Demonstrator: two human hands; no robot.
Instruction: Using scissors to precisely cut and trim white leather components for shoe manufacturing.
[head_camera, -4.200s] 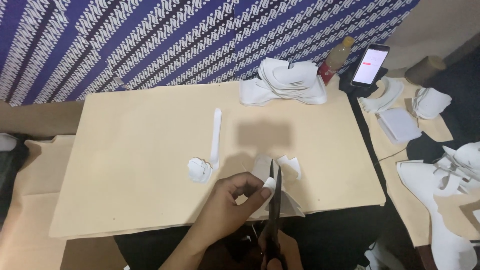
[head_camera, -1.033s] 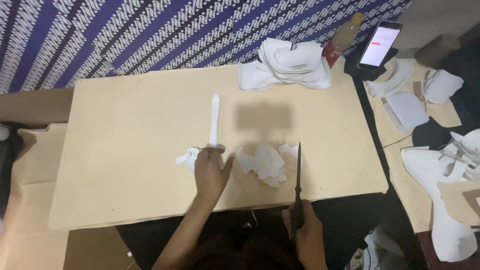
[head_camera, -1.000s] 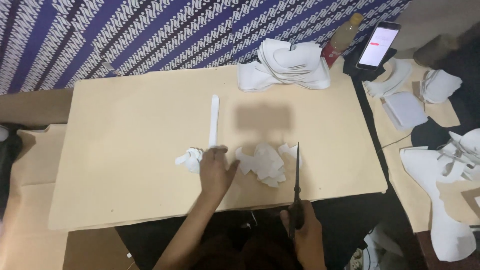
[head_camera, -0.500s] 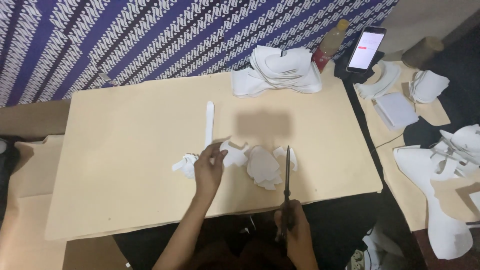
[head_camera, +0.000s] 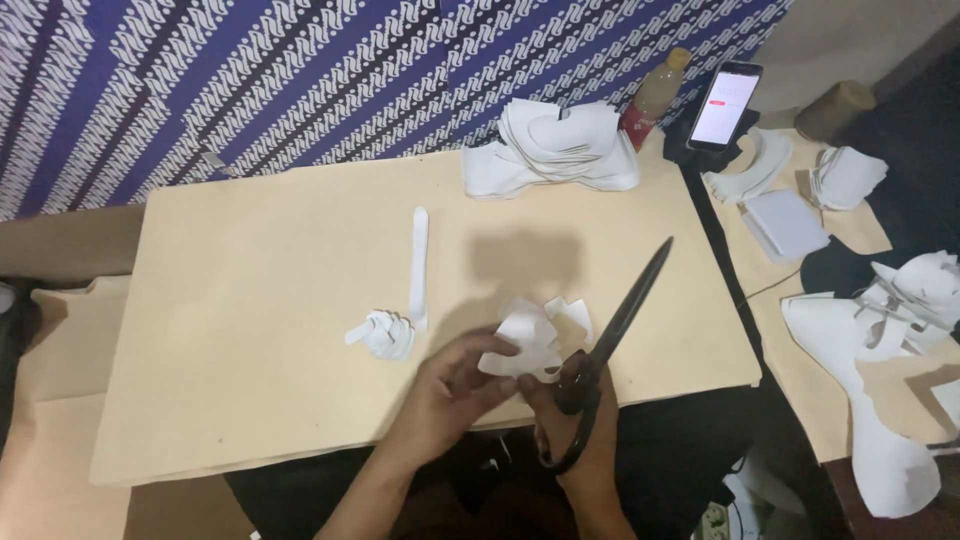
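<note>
Fingers (head_camera: 478, 352) of the left hand (head_camera: 447, 392) pinched a small white cut piece (head_camera: 522, 345) by its near edge, holding it low over the front of the tan surface (head_camera: 250, 300). Right hand (head_camera: 575, 440) was closed through the loops of long black scissors (head_camera: 612, 335), whose blades looked shut and pointed up and away to the right, past the piece. Both hands met close together at the near edge of the surface, with the piece between them and the scissors just beside it on the right.

More white scraps (head_camera: 570, 312) lay touching or just behind the held piece. To the left, a small crumpled white bundle (head_camera: 383, 333) sat at the foot of a long narrow white strip (head_camera: 419, 265) that ran away from the person. A stack of white cut shapes (head_camera: 555, 145) rested at the far edge, near a bottle (head_camera: 655, 95) and a lit phone (head_camera: 727, 103). Off to the right, well apart, more white pieces (head_camera: 880, 370) lay on the floor.
</note>
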